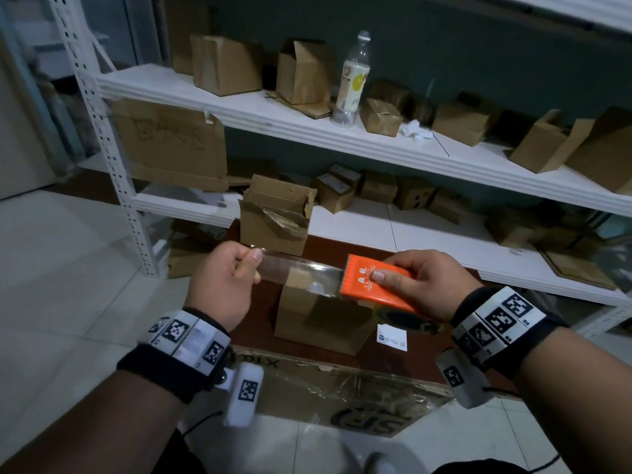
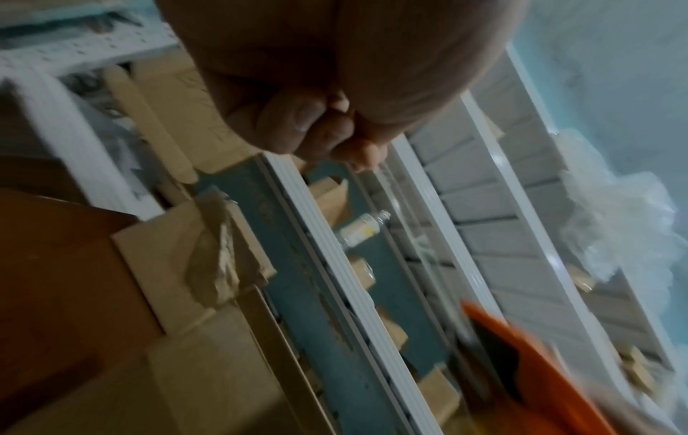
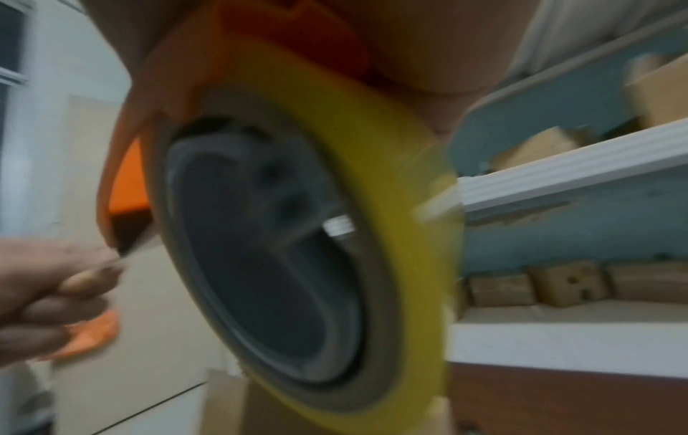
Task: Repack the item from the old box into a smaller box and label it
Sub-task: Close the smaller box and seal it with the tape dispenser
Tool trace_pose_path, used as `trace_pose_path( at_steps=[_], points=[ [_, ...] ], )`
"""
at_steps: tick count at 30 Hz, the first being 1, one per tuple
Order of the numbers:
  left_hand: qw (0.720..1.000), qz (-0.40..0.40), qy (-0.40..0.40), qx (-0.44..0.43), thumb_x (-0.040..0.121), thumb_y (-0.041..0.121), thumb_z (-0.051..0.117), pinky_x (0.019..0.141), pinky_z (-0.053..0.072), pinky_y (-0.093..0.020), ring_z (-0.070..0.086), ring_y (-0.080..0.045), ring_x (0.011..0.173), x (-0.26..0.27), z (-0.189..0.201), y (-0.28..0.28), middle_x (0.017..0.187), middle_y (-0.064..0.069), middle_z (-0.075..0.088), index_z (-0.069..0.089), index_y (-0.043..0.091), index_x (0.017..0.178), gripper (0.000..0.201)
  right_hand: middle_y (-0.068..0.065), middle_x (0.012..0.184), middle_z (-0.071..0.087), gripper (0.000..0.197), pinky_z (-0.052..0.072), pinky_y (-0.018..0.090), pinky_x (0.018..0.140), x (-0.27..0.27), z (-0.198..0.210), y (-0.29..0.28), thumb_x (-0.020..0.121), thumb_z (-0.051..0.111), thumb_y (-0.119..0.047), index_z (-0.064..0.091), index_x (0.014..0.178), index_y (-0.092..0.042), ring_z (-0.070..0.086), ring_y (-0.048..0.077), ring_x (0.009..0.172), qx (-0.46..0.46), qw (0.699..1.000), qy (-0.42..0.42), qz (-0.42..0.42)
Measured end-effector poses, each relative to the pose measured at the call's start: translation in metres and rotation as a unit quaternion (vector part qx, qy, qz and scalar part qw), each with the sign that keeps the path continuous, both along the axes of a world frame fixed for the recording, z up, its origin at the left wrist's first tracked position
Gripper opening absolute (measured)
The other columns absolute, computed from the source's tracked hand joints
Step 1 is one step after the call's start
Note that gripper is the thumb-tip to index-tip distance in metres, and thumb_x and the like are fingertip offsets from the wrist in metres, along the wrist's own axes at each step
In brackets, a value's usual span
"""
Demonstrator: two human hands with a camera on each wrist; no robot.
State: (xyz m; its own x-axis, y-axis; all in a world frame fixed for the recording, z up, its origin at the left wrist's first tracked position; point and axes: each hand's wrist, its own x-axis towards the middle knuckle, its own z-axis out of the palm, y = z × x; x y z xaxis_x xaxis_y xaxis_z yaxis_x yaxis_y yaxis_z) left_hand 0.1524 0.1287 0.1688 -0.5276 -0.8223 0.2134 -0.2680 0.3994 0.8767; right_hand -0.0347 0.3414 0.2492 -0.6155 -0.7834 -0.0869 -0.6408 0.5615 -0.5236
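Tabletop [image 1: 424, 354], dark red-brown, carries small box [image 1: 321, 316] at centre, white label [image 1: 393, 340] just beside it at 3 o'clock, old box [image 1: 273, 220] at 12.

Tape strip [image 1: 297, 271] stretched above small box, long axis 9-to-3 o'clock.

Right hand [image 1: 420, 285] wraps orange tape dispenser [image 1: 376, 285] at strip's 3 o'clock end.

Left hand [image 1: 222, 282] pinches free end at 9, thumb over curled fingers.

Small box lies straight below strip, toward 6; flaps probably closed, view partly blocked.

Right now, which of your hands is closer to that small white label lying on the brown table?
The right hand. It holds the orange tape dispenser just above and behind the white label. The left hand pinches the clear tape's end, across the small box.
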Motion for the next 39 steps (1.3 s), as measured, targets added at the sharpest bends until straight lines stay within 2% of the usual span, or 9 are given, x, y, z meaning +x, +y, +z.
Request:
trace_pose_path(
  at_steps=[6, 10, 14, 18, 24, 28, 32, 37, 39],
  points=[
    [0.993, -0.046, 0.042, 0.097, 0.105, 0.035, 0.045, 0.06, 0.056, -0.041, 0.064, -0.023, 0.067, -0.009, -0.025, -0.016, 0.071, 0.0, 0.062, 0.056, 0.021, 0.083, 0.028, -0.018, 0.089, 0.07, 0.045, 0.048, 0.02, 0.065, -0.011, -0.008, 0.002, 0.071, 0.053, -0.078, 0.068, 0.096, -0.044, 0.065, 0.0, 0.082, 0.008, 1.0, 0.014, -0.019],
    [0.996, -0.052, 0.06, 0.047, 0.106, 0.035, 0.041, 0.067, 0.055, -0.034, 0.068, -0.013, 0.077, -0.016, -0.035, -0.016, 0.085, 0.003, 0.069, 0.056, 0.026, 0.084, 0.028, -0.015, 0.087, 0.072, 0.045, 0.057, 0.026, 0.067, -0.017, -0.023, 0.003, 0.072, 0.056, -0.078, 0.068, 0.096, -0.042, 0.069, 0.005, 0.08, 0.015, 0.999, -0.004, -0.032],
    [0.993, -0.052, 0.094, 0.044, 0.107, 0.029, 0.041, 0.066, 0.056, -0.034, 0.068, -0.013, 0.069, -0.025, -0.046, -0.008, 0.078, -0.002, 0.068, 0.058, 0.018, 0.088, 0.028, -0.018, 0.088, 0.07, 0.043, 0.05, 0.019, 0.067, -0.024, -0.031, 0.003, 0.07, 0.052, -0.078, 0.065, 0.094, -0.045, 0.066, 0.001, 0.082, 0.021, 0.999, 0.013, -0.028],
    [0.977, -0.078, 0.131, 0.148, 0.108, 0.025, 0.039, 0.062, 0.061, -0.046, 0.074, -0.026, 0.066, -0.044, -0.057, -0.003, 0.074, -0.011, 0.072, 0.054, 0.014, 0.09, 0.026, -0.02, 0.087, 0.069, 0.042, 0.047, 0.015, 0.065, -0.036, -0.038, 0.005, 0.071, 0.052, -0.078, 0.065, 0.093, -0.045, 0.064, -0.003, 0.08, 0.034, 0.999, 0.018, -0.036],
    [0.948, -0.12, 0.118, 0.269, 0.109, 0.023, 0.038, 0.08, 0.061, -0.052, 0.077, -0.031, 0.084, -0.068, -0.075, -0.018, 0.084, -0.017, 0.076, 0.05, 0.011, 0.091, 0.025, -0.014, 0.081, 0.072, 0.046, 0.045, 0.011, 0.056, -0.053, -0.051, 0.005, 0.071, 0.056, -0.076, 0.07, 0.089, -0.036, 0.067, 0.001, 0.073, 0.034, 0.997, 0.007, -0.065],
    [0.97, -0.14, 0.075, 0.182, 0.108, 0.031, 0.036, 0.069, 0.061, -0.043, 0.076, -0.018, 0.084, -0.077, -0.093, -0.028, 0.093, -0.006, 0.078, 0.049, 0.018, 0.092, 0.024, -0.014, 0.089, 0.072, 0.045, 0.048, 0.012, 0.057, -0.062, -0.059, -0.003, 0.072, 0.058, -0.075, 0.069, 0.097, -0.038, 0.069, 0.001, 0.077, 0.05, 0.997, -0.003, -0.066],
    [0.994, -0.103, 0.005, 0.021, 0.106, 0.032, 0.04, 0.066, 0.05, -0.032, 0.065, -0.003, 0.066, -0.082, -0.093, -0.036, 0.084, 0.007, 0.075, 0.052, 0.027, 0.085, 0.025, -0.018, 0.107, 0.069, 0.063, 0.047, 0.015, 0.077, -0.074, -0.062, -0.009, 0.071, 0.057, -0.076, 0.066, 0.12, -0.037, 0.063, -0.002, 0.093, 0.053, 0.997, 0.009, -0.062],
    [0.992, -0.12, -0.001, -0.041, 0.105, 0.032, 0.037, 0.065, 0.047, -0.013, 0.064, 0.009, 0.085, -0.08, -0.081, -0.039, 0.1, 0.025, 0.07, 0.055, 0.023, 0.091, 0.024, -0.015, 0.109, 0.071, 0.069, 0.052, 0.029, 0.089, -0.082, -0.067, -0.011, 0.068, 0.059, -0.079, 0.067, 0.123, -0.037, 0.066, 0.003, 0.096, 0.041, 0.995, -0.02, -0.086],
    [0.99, -0.131, 0.0, -0.055, 0.105, 0.032, 0.037, 0.068, 0.049, -0.017, 0.065, 0.006, 0.089, -0.08, -0.079, -0.04, 0.106, 0.024, 0.071, 0.055, 0.023, 0.093, 0.024, -0.014, 0.106, 0.072, 0.065, 0.054, 0.033, 0.09, -0.083, -0.07, -0.009, 0.07, 0.061, -0.078, 0.069, 0.119, -0.036, 0.067, 0.004, 0.094, 0.024, 0.995, -0.021, -0.096]
  ],
)
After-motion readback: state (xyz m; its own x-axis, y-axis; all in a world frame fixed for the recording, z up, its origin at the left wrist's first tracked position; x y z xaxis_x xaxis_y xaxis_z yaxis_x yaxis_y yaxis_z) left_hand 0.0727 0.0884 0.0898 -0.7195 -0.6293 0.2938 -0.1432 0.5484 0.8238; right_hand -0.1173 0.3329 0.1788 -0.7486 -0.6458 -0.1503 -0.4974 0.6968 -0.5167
